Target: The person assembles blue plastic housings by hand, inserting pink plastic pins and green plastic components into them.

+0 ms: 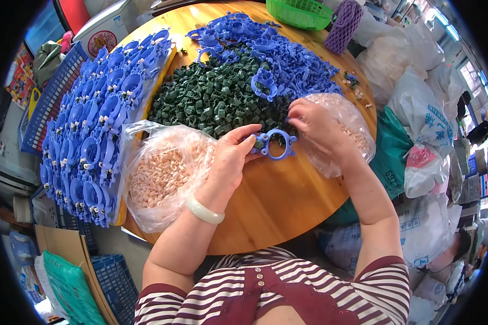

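Observation:
My left hand (232,154) grips a blue plastic ring-shaped part (278,145) by its left end, above the front of the round table. A dark green piece shows near the fingers on that part. Just above and right of it, my right hand (317,123) has its fingers pinched together at the edge of a heap of small dark green plastic pieces (214,97). What that pinch holds, if anything, is hidden. A clear bag of small cream-coloured pieces (168,168) lies beside my left forearm; another such bag (358,130) lies by my right wrist.
Loose blue parts (303,65) are heaped at the far side of the wooden table (265,216). At left, rows of blue ring parts (92,130) stand on a yellow-edged board. A green basket (298,13) sits at the back; stuffed plastic bags (417,114) crowd the right.

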Demonstrator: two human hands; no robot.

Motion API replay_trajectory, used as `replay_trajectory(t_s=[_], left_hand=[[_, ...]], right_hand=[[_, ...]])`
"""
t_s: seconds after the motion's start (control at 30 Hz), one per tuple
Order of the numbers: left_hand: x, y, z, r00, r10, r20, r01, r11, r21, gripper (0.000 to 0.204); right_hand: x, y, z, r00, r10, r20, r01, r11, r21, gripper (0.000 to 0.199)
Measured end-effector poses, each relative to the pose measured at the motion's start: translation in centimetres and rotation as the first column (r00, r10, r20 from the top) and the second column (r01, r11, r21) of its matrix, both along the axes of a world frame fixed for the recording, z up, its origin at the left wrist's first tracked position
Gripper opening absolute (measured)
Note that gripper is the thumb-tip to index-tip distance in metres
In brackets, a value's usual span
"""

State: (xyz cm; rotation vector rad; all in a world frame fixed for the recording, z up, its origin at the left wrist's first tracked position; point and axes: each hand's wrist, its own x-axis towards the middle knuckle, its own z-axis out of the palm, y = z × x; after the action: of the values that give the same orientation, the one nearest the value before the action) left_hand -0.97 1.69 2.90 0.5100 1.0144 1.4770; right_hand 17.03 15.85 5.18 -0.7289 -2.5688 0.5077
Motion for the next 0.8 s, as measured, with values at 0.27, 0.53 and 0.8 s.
replay_trajectory(t_s=[0.27, 0.53, 0.8], left_hand=[[-0.5, -0.1, 0.4, 0.996, -0.037, 0.084, 0.032, 0.998, 0.05, 0.022], [-0.8, 0.2, 0.0, 0.99, -0.086, 0.108, 0.075, 0.992, 0.106, 0.029], [-0.6, 0.1, 0.0, 0.997, -0.038, 0.071, 0.034, 0.997, 0.062, 0.027]], right_hand=[[2.8, -3.3, 0.4, 0.949, -0.248, -0.192, 0.081, 0.786, -0.613, 0.01], [4.0, -7.5, -2.7, 0.931, -0.349, -0.107, 0.126, 0.583, -0.803, 0.012], [4.3, -7.7, -0.6, 0.999, 0.05, 0.013, -0.051, 0.998, 0.038, 0.024]])
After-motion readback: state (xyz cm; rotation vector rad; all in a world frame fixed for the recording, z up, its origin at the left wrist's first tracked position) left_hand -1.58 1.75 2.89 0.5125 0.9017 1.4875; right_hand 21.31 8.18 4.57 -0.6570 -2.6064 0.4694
